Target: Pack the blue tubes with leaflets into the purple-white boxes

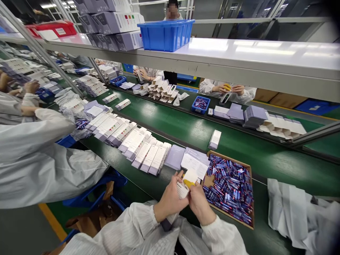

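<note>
Low in the centre, my left hand [171,196] is closed around a small white box [182,190] with printed text. My right hand [199,201] meets it from the right, its fingers pressed on a yellow item [188,183] at the box's upper end. A white flap or paper shows just above the yellow item. Beyond my hands lie printed white sheets [195,161] and a stack of lilac leaflets [175,157]. Right of my right hand is a cardboard tray [251,198] full of small blue and red batteries [228,187].
Rows of white and lilac boxes [135,143] stand to the left. One box [215,139] lies on the green conveyor [164,120]. White bags [289,212] lie at right. A co-worker's sleeve [39,159] is at left; other workers' hands [231,88] are across. A shelf [239,67] hangs above.
</note>
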Motion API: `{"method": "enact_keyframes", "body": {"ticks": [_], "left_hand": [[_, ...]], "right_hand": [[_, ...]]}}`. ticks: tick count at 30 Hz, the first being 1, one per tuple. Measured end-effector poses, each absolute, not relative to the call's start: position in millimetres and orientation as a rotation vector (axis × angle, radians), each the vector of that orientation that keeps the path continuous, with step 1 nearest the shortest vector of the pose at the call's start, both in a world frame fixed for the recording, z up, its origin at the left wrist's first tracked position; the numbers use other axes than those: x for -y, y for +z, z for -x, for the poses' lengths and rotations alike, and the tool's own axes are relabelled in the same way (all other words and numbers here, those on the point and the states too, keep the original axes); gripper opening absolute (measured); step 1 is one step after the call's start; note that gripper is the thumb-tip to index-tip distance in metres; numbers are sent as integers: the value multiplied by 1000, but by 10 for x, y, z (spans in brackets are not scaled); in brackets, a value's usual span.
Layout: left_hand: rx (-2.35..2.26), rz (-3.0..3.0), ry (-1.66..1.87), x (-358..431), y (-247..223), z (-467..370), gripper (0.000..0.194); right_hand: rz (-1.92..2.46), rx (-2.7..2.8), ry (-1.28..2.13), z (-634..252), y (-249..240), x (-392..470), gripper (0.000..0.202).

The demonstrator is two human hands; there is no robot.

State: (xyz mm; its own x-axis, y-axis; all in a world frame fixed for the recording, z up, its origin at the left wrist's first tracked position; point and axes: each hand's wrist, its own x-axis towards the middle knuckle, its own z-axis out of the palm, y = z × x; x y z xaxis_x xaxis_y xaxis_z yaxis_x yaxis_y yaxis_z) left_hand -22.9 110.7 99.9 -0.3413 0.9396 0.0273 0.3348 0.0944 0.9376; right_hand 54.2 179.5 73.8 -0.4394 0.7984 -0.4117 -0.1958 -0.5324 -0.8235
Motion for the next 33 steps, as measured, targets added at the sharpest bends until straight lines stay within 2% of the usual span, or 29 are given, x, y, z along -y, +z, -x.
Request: {"method": "enact_keyframes", "body": {"ticks": [4, 7, 9, 12, 17, 21, 26, 30, 33], "left_hand": [[-1793, -1161, 1200, -1108, 982, 238, 43], [-1804, -1096, 1208, -1106, 964, 257, 60], [-1789, -1054, 1186, -1114, 941, 266, 69], [-1779, -1058, 1103, -1136, 904, 277, 68], [-1814, -1156, 1057, -1171, 899, 262, 61], [-1846, -1203, 1046, -1217, 917, 236, 62], [-1863, -1141, 1064, -1284, 938, 272, 57], [-1771, -1114, 1072, -1346, 916, 310, 73], [-1737, -1066, 1065, -1441, 856, 352, 82]], "right_hand": [[980, 1496, 1826, -624, 811, -1824, 18], [787, 1969, 1680, -729, 890, -1913, 22], [811, 2105, 1595, -747, 922, -1951, 24], [915, 2047, 1615, -708, 928, -1966, 27], [985, 1550, 1967, -682, 919, -2043, 26], [1046, 1365, 2009, -675, 924, -2095, 29], [918, 1621, 1891, -647, 900, -2007, 32], [755, 2032, 1636, -732, 894, -2134, 34], [702, 2113, 1610, -774, 875, -2265, 36]]}}
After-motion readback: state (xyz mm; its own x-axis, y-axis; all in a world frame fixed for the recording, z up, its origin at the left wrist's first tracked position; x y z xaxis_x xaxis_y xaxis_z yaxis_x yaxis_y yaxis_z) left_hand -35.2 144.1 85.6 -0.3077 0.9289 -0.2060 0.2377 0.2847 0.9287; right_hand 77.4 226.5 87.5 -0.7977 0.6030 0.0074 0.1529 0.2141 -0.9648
